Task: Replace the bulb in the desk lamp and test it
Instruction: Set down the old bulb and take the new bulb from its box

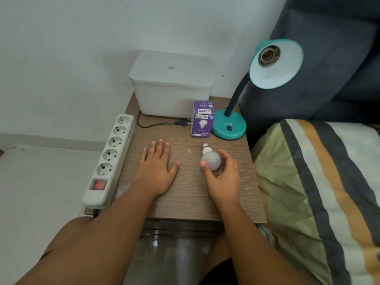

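Note:
A teal desk lamp [229, 127] stands at the back right of the small wooden table [185, 194]. Its shade [276, 64] faces me and the socket [269, 55] inside is empty. A white bulb [210, 158] lies on the table with its screw base pointing away from me. My right hand [223, 175] curls around the bulb's globe. My left hand [157, 164] lies flat on the table, fingers spread, holding nothing. A purple bulb box [202, 120] stands upright next to the lamp base.
A white power strip [111, 159] with a red switch lies along the table's left edge. A black plug [182, 122] and its cord lie loose behind the box. A white lidded container [171, 83] sits at the back. A striped blanket [320, 192] is on the right.

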